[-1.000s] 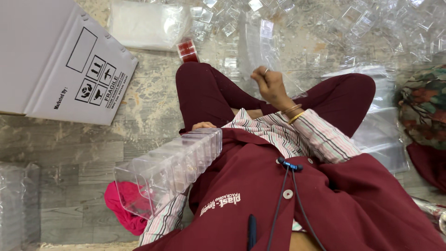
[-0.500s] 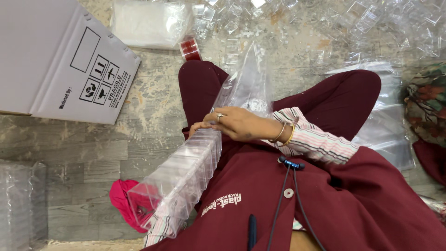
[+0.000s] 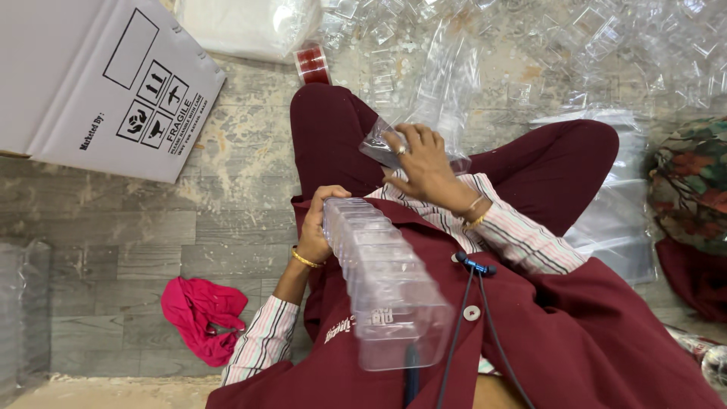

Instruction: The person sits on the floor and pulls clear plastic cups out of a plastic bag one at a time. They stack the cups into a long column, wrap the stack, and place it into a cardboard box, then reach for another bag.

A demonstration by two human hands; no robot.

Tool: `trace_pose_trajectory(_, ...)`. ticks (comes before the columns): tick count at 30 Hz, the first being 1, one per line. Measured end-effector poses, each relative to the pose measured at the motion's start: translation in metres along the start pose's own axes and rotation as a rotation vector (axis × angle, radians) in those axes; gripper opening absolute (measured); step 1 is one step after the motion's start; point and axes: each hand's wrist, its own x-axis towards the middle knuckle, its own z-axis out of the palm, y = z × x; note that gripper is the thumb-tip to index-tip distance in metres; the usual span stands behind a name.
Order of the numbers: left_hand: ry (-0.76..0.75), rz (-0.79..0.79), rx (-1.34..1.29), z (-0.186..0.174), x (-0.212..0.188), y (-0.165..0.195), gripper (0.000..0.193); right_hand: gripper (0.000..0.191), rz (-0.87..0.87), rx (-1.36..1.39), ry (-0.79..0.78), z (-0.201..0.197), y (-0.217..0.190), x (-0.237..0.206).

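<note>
I sit cross-legged on the floor in maroon clothes. My left hand (image 3: pixel 316 231) grips the far end of a long stack of clear plastic boxes (image 3: pixel 382 280) that lies along my lap toward my chest. My right hand (image 3: pixel 421 164) is closed on the mouth of a clear plastic bag (image 3: pixel 439 91), which stands up just beyond the stack's far end. A ring shows on that hand and bangles on both wrists.
A grey cardboard carton (image 3: pixel 98 83) lies at the upper left. A red tape roll (image 3: pixel 313 64) sits by my knee. Several loose clear boxes (image 3: pixel 606 45) cover the floor ahead. A pink cloth (image 3: pixel 198 318) lies at my left. A floral fabric (image 3: pixel 693 182) is at the right.
The stack has swung from pointing left to lying along my lap. My right hand came down from a raised position and took hold of the clear bag at the stack's end.
</note>
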Motion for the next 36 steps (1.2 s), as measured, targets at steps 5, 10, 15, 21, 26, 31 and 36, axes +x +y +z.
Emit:
trace_pose_trajectory(5,0.008,0.043,0.059,-0.004,-0.002,-0.002,0.057,0.048,0.211,0.175,-0.152,0.043,0.052,0.001)
trace_pose_trajectory(10,-0.004,0.044,0.084,-0.006,-0.004,0.000,0.056,0.052,0.150,0.270,-0.100,0.080,0.077,0.007)
trace_pose_trajectory(15,-0.012,0.055,0.088,-0.009,-0.004,0.004,0.060,0.040,0.234,0.126,-0.103,0.082,0.068,0.007)
trace_pose_trajectory(21,-0.008,0.026,0.057,-0.011,-0.007,0.005,0.059,0.060,0.028,-0.407,0.178,0.062,0.063,0.015)
trace_pose_trajectory(26,-0.013,0.052,0.062,-0.011,-0.007,0.004,0.060,0.049,-0.016,-0.396,0.067,0.072,0.085,0.012)
trace_pose_trajectory(31,0.000,0.029,0.064,-0.009,-0.007,0.003,0.057,0.015,0.080,-0.085,0.090,0.080,0.097,0.022)
trace_pose_trajectory(36,0.000,0.056,0.113,-0.011,-0.007,0.004,0.058,0.049,0.029,-0.015,0.175,0.048,0.090,0.026)
